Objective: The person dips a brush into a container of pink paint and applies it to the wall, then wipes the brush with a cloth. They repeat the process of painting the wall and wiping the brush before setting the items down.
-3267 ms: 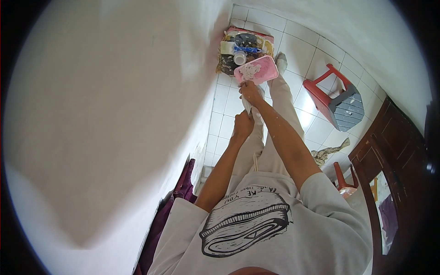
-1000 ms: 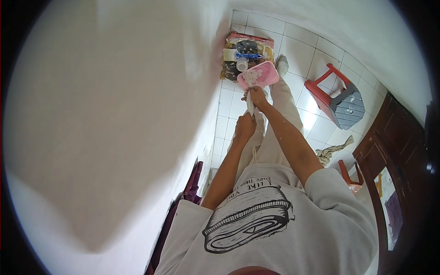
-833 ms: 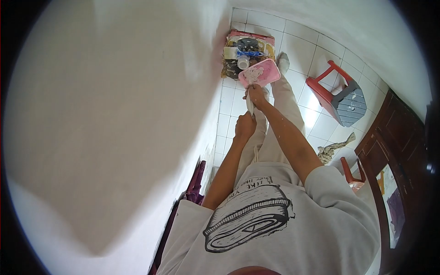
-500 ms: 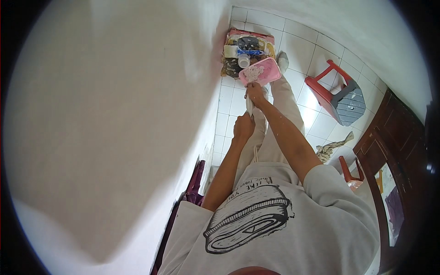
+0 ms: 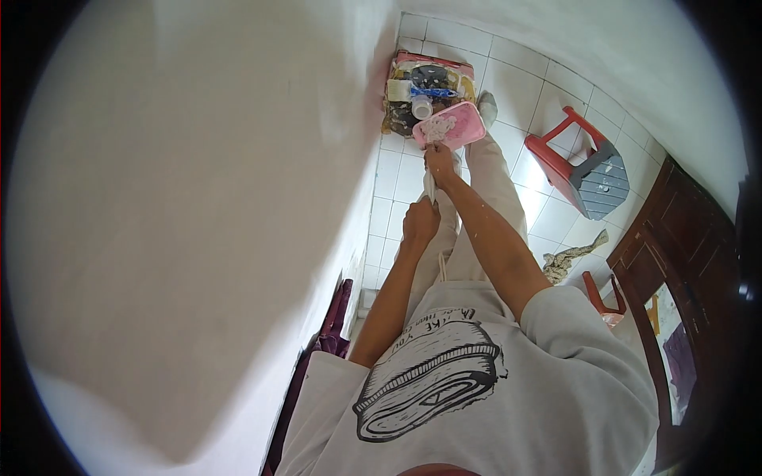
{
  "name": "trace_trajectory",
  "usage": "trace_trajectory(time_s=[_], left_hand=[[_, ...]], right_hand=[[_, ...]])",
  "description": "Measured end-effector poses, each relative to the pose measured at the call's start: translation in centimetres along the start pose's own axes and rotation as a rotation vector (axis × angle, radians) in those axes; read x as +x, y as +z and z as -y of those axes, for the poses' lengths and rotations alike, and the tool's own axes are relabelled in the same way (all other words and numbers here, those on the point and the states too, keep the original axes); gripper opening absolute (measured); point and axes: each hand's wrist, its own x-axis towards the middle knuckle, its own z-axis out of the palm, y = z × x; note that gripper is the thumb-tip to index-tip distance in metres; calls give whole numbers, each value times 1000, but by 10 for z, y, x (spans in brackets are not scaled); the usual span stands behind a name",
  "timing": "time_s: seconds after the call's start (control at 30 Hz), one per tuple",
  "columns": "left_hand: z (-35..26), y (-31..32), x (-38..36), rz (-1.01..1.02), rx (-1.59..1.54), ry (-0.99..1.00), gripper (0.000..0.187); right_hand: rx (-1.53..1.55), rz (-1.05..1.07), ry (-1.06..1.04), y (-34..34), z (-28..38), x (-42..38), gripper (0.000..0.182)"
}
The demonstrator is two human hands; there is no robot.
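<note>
My right hand [image 5: 439,161] is closed right at the near edge of a pink plastic tub [image 5: 470,125], which has lumpy white paste [image 5: 438,127] in it. What its fingers grip is hidden. Nearer to my body, my left hand [image 5: 421,220] is closed on the narrow end of a flat whitish piece [image 5: 431,187]. This piece widens toward my right hand, and its kind is not clear. Under and behind the tub is a stained, paint-spattered platform [image 5: 397,119] with a white cup or jar [image 5: 421,107], a blue-handled tool [image 5: 432,93] and a pale block [image 5: 398,90] on it.
A white wall [image 5: 198,198] rises close on my left. On the tiled floor [image 5: 516,87], a red and grey stool [image 5: 599,182] lies to the right near a crumpled cloth [image 5: 571,255]. Further right are another red stool [image 5: 603,293] and a dark wooden door [image 5: 690,230]. Purple fabric [image 5: 337,325] lies along the wall.
Both hands stay almost in the same place, with the tub and whitish piece hardly shifted. The view has moved very slightly.
</note>
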Motion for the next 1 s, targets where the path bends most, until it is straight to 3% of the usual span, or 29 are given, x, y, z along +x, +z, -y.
trace_trajectory(time_s=[0.13,0.23,0.53,0.77,1.0], left_hand=[[-3,-3,-1,23,25,15,30],[-3,-3,1,37,25,3,31],[-13,-8,12,-3,-65,-15,31],[-14,-14,5,-32,-78,-38,31],[-20,-5,0,-29,-122,-49,29]], right_hand=[[-148,-78,-60,-3,-5,1,28],[-96,7,-43,-1,12,-10,24],[413,173,134,-9,31,-14,39],[641,98,152,-19,36,-15,21],[448,-53,175,-20,34,-10,13]])
